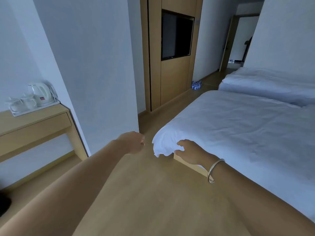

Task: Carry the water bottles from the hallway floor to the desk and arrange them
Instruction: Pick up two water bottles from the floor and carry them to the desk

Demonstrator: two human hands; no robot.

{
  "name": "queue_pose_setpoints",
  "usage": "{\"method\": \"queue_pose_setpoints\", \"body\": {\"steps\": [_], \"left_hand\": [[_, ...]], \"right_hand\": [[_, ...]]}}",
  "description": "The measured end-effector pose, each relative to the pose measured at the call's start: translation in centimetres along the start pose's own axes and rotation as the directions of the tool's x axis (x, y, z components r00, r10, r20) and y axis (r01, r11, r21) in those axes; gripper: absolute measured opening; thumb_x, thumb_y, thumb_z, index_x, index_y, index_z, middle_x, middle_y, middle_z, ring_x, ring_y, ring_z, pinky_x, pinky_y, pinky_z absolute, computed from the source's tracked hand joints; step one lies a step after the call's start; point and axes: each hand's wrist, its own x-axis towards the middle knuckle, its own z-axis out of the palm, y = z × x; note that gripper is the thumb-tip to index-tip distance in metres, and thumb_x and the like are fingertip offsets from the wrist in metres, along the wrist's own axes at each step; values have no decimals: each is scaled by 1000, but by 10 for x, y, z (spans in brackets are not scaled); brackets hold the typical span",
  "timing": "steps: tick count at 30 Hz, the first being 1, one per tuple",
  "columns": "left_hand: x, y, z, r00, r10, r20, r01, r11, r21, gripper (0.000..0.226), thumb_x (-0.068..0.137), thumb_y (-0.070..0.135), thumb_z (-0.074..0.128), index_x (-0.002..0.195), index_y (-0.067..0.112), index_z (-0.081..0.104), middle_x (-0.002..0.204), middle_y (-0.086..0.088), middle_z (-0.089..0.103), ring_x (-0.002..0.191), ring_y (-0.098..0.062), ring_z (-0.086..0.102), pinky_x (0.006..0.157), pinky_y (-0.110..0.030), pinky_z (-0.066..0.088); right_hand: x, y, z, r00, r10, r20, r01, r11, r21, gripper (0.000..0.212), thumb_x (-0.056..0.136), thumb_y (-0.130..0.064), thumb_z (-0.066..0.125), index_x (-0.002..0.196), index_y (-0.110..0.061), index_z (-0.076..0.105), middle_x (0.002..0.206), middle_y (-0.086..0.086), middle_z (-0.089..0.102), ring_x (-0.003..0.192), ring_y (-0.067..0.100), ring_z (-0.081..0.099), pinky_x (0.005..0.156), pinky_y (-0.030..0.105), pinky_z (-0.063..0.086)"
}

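Wooden floor (153, 193) runs under both hands. Left hand (133, 142) hangs loosely curled and holds nothing. Right hand (189, 150), empty too, is by the bed (238, 126) corner. Water bottles (196, 85) stand far ahead past both hands. Walking there, a leg might bump that corner.

Wooden floor (153, 193) fills the lower frame, water bottles (196, 85) clustered on it upper centre. Desk (34, 123) at left carries a tray (34, 110) with kettle (41, 93) and cups (28, 101).
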Motion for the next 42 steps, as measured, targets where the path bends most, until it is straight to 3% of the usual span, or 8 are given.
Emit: {"method": "queue_pose_setpoints", "body": {"steps": [15,18,21,24,27,31,38,42], "left_hand": [[255,-22,-22,999,-42,11,43,997,-57,34,96,25,34,116,11,57,119,-5,60,109,-23,57,92,-33,46],[295,-32,-15,998,-56,-7,55,996,-70,27,95,19,33,92,10,58,95,-4,61,89,-23,57,76,-31,44],[327,-44,-7,996,-78,-34,75,994,-84,31,91,10,31,63,20,37,70,2,50,70,-19,46,58,-25,33],[357,-64,-5,990,-115,-77,103,984,-145,25,92,12,33,76,21,51,70,4,64,74,-16,62,56,-22,37],[390,-89,-9,980,-142,-143,118,980,-162,21,95,25,41,95,19,61,77,2,70,79,-14,64,71,-27,49],[455,-138,-16,978,-120,-171,105,990,-95,23,92,24,45,103,17,64,102,0,68,93,-19,61,80,-32,51],[569,-223,-43,985,-70,-159,59,996,-74,26,91,21,40,100,14,63,100,-3,67,88,-20,61,76,-32,52],[626,-268,-52,993,-36,-109,27,996,-83,29,93,21,41,113,15,61,114,-3,64,101,-21,59,87,-32,50]], "right_hand": [[241,68,-52,998,-18,66,19,1000,-16,45,94,-35,46,133,-14,43,136,5,49,124,21,46,102,27,34],[281,75,-52,996,-28,90,28,1000,-3,46,94,-36,46,135,-15,42,139,3,46,127,20,44,103,26,33],[320,80,-47,992,-38,119,36,999,16,43,94,-34,46,131,-13,46,136,4,49,123,19,47,95,22,34],[357,80,-42,989,-30,147,26,999,31,44,93,-34,47,133,-14,44,138,4,48,125,20,46,97,24,34],[400,76,-36,985,-25,170,17,999,45,45,94,-33,48,134,-14,44,138,5,48,125,20,46,98,25,35],[469,58,-34,982,-8,188,-5,998,67,49,94,-33,47,137,-11,40,142,7,43,129,21,42,103,29,34],[594,14,-38,985,67,156,-94,982,167,50,94,-31,46,139,-10,38,145,7,40,132,21,39,105,31,32],[654,3,-40,984,111,140,-134,977,163,49,94,-32,46,138,-10,39,144,7,41,131,21,40,105,30,32]]}}
